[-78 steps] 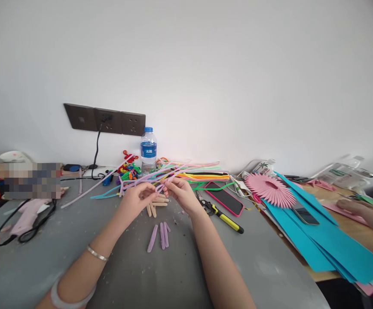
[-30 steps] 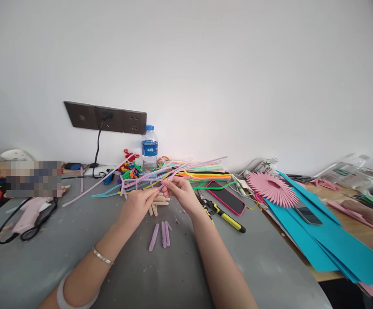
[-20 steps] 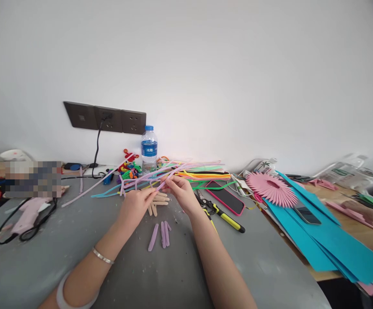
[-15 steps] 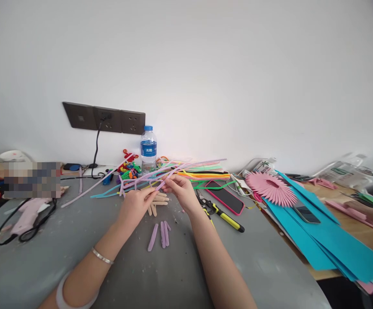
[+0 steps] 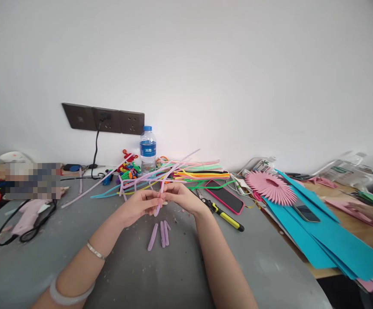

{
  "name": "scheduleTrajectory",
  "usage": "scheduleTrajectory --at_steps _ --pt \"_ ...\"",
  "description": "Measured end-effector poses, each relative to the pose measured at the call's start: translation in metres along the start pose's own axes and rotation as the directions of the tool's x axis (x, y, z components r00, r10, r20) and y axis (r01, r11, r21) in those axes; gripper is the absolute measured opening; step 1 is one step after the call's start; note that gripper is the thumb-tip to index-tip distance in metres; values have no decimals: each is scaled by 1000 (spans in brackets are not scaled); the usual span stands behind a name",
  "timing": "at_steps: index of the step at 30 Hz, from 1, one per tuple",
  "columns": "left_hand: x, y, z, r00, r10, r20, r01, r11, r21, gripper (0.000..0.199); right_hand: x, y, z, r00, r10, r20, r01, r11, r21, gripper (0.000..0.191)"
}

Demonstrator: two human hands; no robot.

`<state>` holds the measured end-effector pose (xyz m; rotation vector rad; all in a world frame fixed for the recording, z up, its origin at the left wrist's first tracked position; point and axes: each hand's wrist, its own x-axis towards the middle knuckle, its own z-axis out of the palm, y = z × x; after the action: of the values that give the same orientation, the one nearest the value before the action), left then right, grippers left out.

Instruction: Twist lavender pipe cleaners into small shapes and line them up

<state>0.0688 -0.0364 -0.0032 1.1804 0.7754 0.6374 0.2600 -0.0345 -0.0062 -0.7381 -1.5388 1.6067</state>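
Note:
Between my fingertips is a light purple pipe cleaner [image 5: 162,184], bent near its lower end, with a long tail rising to the upper right. My left hand [image 5: 141,207] pinches it from the left, and my right hand [image 5: 180,196] pinches it from the other side, fingertips touching. Just below on the grey table [image 5: 125,274] lie several short purple pieces [image 5: 163,234], fuzzy and folded. Behind my hands spreads a heap of loose purple pipe cleaners [image 5: 141,179]. The beige sticks behind my fingers are mostly hidden.
A water bottle [image 5: 148,150] stands by the wall. Yellow-black pliers [image 5: 227,218] and a phone [image 5: 225,197] lie right of my hands. At left rests a pink glue gun [image 5: 27,216] with its cord. Blue paper sheets [image 5: 328,240] and another person's hand [image 5: 371,214] are at right.
Both hands have come down and closer to me with the pipe cleaner, and its lower end now shows a bend. The other person's hand at right has shifted slightly.

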Motion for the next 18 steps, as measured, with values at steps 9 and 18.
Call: scheduleTrajectory --at_steps 9,18 --pt "-1 -1 3 999 -42 27 45 994 -95 25 4 3 7 998 -12 -64 18 996 86 26" --pt "2 0 5 999 -38 -17 35 982 -186 29 6 7 6 992 -8 -129 15 998 55 28"
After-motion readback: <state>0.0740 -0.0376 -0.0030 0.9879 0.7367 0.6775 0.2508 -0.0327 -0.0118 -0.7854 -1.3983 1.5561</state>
